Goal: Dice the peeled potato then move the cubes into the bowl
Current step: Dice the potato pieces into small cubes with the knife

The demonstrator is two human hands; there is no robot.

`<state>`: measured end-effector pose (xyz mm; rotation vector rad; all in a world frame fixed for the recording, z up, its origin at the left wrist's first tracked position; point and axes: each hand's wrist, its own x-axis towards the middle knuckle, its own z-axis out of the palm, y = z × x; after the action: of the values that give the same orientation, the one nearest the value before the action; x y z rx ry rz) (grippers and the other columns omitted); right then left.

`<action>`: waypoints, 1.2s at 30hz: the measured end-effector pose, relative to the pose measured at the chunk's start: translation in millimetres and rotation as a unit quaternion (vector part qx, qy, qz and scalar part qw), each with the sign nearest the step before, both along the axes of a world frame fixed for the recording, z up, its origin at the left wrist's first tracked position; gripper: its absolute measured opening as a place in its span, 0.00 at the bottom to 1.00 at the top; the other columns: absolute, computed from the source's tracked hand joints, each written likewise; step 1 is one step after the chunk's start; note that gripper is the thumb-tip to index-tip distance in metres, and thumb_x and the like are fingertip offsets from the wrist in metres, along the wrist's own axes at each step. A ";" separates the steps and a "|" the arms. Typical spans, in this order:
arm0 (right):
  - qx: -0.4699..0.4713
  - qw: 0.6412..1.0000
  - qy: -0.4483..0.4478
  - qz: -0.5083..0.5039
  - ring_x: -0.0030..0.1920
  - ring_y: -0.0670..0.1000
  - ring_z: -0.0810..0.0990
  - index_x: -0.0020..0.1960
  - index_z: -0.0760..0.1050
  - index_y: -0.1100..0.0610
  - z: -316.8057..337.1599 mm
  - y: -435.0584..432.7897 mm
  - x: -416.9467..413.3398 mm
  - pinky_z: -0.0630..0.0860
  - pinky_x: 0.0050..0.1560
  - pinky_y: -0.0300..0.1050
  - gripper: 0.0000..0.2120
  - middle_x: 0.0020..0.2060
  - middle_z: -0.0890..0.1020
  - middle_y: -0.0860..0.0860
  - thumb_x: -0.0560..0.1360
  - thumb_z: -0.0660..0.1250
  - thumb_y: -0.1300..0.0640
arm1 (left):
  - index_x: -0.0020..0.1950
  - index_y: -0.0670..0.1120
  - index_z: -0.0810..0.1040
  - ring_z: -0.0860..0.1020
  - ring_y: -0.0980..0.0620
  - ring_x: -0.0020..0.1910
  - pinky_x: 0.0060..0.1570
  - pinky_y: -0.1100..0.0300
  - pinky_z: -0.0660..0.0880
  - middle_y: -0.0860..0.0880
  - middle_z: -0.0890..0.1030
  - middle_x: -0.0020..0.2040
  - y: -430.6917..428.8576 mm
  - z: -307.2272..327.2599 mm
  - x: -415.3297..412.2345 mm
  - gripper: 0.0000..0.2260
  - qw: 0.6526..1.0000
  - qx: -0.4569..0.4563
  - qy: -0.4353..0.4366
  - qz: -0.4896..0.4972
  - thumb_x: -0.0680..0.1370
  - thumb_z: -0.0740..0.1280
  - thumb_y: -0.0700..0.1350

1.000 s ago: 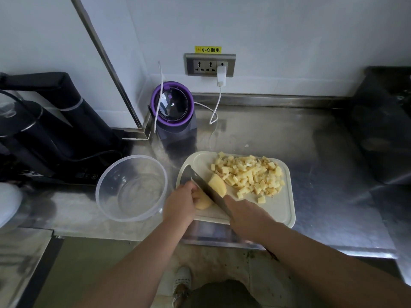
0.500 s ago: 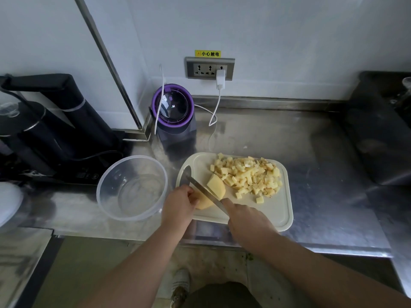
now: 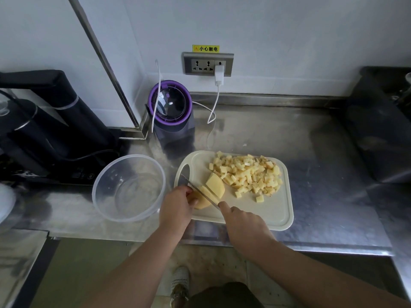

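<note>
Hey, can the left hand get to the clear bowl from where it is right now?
Probably yes. The bowl sits just left of the left hand with nothing between them, though that hand would first have to release the potato it holds.

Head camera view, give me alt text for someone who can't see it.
A person's right hand holds a knife across a peeled potato piece that the left hand steadies on a white cutting board. Diced cubes are piled on the board beyond it, and an empty clear bowl stands to the board's left.
</note>
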<state>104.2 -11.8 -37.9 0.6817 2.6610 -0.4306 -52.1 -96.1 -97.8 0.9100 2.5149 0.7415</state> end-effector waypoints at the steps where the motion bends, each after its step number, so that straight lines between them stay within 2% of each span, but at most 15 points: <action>1: -0.004 1.000 0.002 0.000 0.41 0.48 0.79 0.73 0.53 0.52 -0.6 0.2 0.1 0.74 0.38 0.39 0.28 0.48 0.77 0.51 0.80 0.64 0.58 | 0.57 0.47 0.80 0.80 0.51 0.52 0.52 0.58 0.76 0.51 0.83 0.53 0.2 -0.1 -0.2 0.10 1.000 0.000 -0.001 0.001 0.76 0.71 0.45; 11: -0.025 1.000 -0.011 -0.015 0.40 0.48 0.79 0.73 0.55 0.51 -10.6 0.2 -10.4 0.75 0.36 0.38 0.28 0.45 0.77 0.49 0.79 0.66 0.56 | 0.55 0.47 0.79 0.80 0.50 0.52 0.53 0.53 0.77 0.51 0.83 0.51 1.5 1.3 -0.5 0.10 1.000 -0.016 -0.016 0.005 0.75 0.71 0.44; 17: -0.047 0.998 -0.029 -0.034 0.41 0.49 0.80 0.72 0.57 0.51 -11.7 7.5 -15.9 0.78 0.38 0.39 0.28 0.44 0.77 0.49 0.77 0.68 0.59 | 0.54 0.48 0.79 0.80 0.51 0.50 0.52 0.56 0.76 0.52 0.83 0.50 0.8 3.9 -0.4 0.09 1.000 -0.018 -0.016 0.009 0.75 0.71 0.45; 20: -0.076 0.995 -0.002 -0.057 0.42 0.47 0.79 0.74 0.55 0.48 -4.3 7.7 -9.4 0.76 0.38 0.35 0.29 0.48 0.78 0.48 0.79 0.66 0.58 | 0.55 0.48 0.79 0.80 0.51 0.51 0.51 0.56 0.76 0.51 0.82 0.51 0.0 6.8 -0.9 0.09 1.000 -0.025 -0.016 0.007 0.76 0.71 0.46; 22: -0.070 0.996 0.016 -0.058 0.44 0.47 0.80 0.75 0.53 0.48 0.2 3.5 -4.5 0.77 0.41 0.36 0.29 0.51 0.78 0.48 0.81 0.64 0.58 | 0.56 0.48 0.78 0.80 0.50 0.53 0.50 0.56 0.75 0.51 0.82 0.52 -0.1 7.3 -0.6 0.10 0.999 -0.030 -0.010 0.008 0.76 0.70 0.47; 26: -0.049 0.997 0.025 -0.048 0.45 0.48 0.80 0.73 0.54 0.49 5.2 -4.2 -0.9 0.80 0.47 0.43 0.25 0.50 0.78 0.50 0.81 0.62 0.59 | 0.57 0.48 0.78 0.80 0.49 0.53 0.50 0.55 0.76 0.51 0.82 0.53 -2.9 8.4 0.6 0.12 0.999 -0.033 -0.005 0.021 0.75 0.71 0.49; 36: -0.027 0.999 0.018 -0.022 0.41 0.47 0.77 0.74 0.54 0.51 9.7 -8.1 1.6 0.74 0.41 0.39 0.26 0.49 0.77 0.50 0.81 0.63 0.58 | 0.55 0.47 0.79 0.80 0.49 0.50 0.49 0.54 0.76 0.50 0.83 0.50 -6.9 7.8 1.7 0.08 1.000 -0.015 -0.011 0.017 0.76 0.70 0.45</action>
<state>105.7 -19.9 -28.2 0.7239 2.6623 -0.5293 -50.4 -103.0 -90.0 0.8465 2.5217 0.7179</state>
